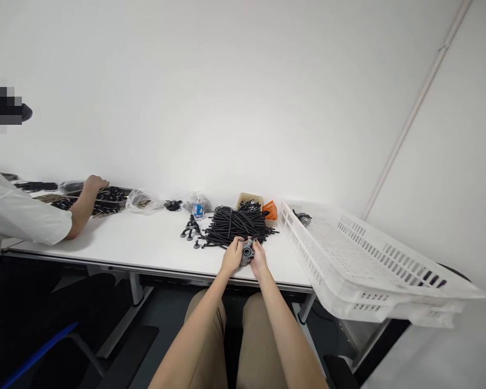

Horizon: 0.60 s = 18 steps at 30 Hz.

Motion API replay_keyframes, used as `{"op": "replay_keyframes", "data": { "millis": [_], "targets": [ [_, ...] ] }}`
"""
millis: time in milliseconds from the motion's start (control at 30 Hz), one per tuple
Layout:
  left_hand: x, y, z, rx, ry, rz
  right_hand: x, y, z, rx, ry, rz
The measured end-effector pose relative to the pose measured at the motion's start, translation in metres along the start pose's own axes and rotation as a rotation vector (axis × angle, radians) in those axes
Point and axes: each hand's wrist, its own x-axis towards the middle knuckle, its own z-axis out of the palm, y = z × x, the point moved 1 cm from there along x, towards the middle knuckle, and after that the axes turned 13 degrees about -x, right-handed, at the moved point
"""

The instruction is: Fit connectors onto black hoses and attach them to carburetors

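Between my two hands is a grey part with a round opening (247, 252), held near the table's front edge. My left hand (233, 255) is closed on its left side, and my right hand (259, 257) grips its right side. Just beyond my hands lies a wide pile of black tubes (235, 224). Several small black parts with round grey ends (191, 228) stand left of the pile.
A large white crate (336, 259) sits at the right with a small grey part inside. Behind the tubes are a yellowish box (249, 198), an orange basket (270, 209) and a blue-labelled container (198, 209). At the left, a person's arm (83, 210) reaches over trays of black parts.
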Motion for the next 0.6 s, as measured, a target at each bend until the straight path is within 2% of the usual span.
{"op": "replay_keyframes", "data": {
  "millis": [267,600],
  "targets": [
    [-0.0009,-0.0003,-0.0021,-0.038,-0.010,-0.019,0.0011,0.0067,-0.0046,0.007,0.036,-0.046],
    [-0.0026,0.0066,-0.0027,-0.066,-0.013,-0.045,-0.0047,0.0001,-0.0048,-0.019,0.002,-0.020]
  ]
}}
